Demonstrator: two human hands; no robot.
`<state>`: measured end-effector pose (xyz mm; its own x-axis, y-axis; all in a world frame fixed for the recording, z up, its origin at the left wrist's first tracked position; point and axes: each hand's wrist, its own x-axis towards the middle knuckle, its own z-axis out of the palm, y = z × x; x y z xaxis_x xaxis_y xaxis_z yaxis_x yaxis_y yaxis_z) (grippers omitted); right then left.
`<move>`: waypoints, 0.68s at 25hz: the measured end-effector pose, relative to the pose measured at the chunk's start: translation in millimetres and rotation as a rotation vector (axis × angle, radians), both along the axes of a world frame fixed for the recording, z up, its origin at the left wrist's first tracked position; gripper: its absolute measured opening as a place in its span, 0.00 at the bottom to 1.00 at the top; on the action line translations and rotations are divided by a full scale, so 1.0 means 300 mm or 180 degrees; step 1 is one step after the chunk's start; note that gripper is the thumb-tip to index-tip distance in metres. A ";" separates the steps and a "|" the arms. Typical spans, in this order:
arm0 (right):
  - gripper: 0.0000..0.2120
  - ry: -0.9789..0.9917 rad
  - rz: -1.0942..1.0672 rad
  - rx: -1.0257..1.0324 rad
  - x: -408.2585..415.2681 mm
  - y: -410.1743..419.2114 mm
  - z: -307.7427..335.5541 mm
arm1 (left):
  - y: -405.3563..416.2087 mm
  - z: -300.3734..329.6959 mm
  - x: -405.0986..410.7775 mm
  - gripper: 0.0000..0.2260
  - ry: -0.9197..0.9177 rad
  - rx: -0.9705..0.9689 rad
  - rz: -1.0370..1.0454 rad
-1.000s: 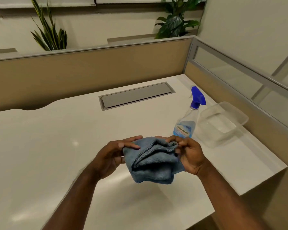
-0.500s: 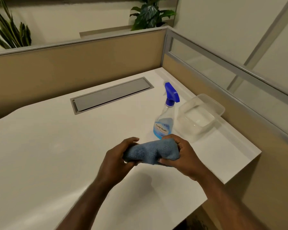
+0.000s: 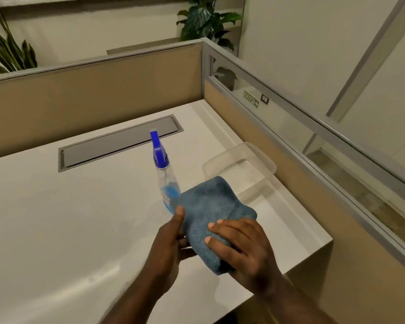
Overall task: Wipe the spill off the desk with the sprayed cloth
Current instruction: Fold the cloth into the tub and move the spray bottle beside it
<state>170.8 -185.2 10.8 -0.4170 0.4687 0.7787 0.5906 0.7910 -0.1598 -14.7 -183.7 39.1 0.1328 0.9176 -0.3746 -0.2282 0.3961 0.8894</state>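
I see the folded blue cloth (image 3: 211, 218) held above the white bench (image 3: 68, 218), my left grip (image 3: 171, 244) clasping its edge at nine o'clock, my right grip (image 3: 246, 249) closed over its near end at five o'clock, spray bottle (image 3: 165, 178) just behind.

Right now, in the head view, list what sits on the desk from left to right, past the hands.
Grey cable hatch → spray bottle → clear plastic container. The blue cloth, held in both hands, overlaps the bottle and container, so it is left out.
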 end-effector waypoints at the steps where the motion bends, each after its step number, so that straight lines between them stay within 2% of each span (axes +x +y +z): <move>1: 0.14 -0.0079 -0.0016 -0.0007 0.031 0.017 -0.013 | 0.030 0.000 0.043 0.22 0.0058 0.0104 -0.0015; 4: 0.17 -0.0558 -0.0102 -0.0182 0.114 0.082 -0.030 | 0.124 0.013 0.135 0.17 0.0084 0.0228 0.0146; 6: 0.26 -0.0785 -0.0063 -0.0475 0.169 0.126 -0.017 | 0.186 0.022 0.161 0.17 0.0000 0.0329 0.0301; 7: 0.30 -0.0709 0.0047 -0.0686 0.196 0.148 -0.005 | 0.219 0.018 0.169 0.17 -0.0055 0.0386 0.0346; 9: 0.36 -0.0025 0.0275 -0.1112 0.236 0.195 0.022 | 0.274 0.016 0.184 0.18 -0.0100 0.0449 0.0372; 12: 0.33 0.1541 -0.0124 -0.1753 0.265 0.326 0.071 | 0.341 -0.006 0.217 0.17 -0.0094 0.0412 0.0335; 14: 0.35 0.2183 -0.0255 -0.3047 0.273 0.434 0.101 | 0.379 -0.021 0.241 0.16 -0.0111 0.0397 0.0299; 16: 0.34 0.2479 0.0477 -0.4408 0.283 0.528 0.085 | 0.414 -0.032 0.266 0.12 -0.0206 0.0424 0.0248; 17: 0.30 0.2540 0.0823 -0.4838 0.286 0.561 0.072 | 0.431 -0.035 0.279 0.11 -0.0272 0.0441 0.0244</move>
<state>256.5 -17.1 32.3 -0.3573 0.9070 -0.2229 -0.1050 -0.2761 -0.9554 69.0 -54.3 28.7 0.0865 0.9683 -0.2342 -0.3301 0.2497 0.9103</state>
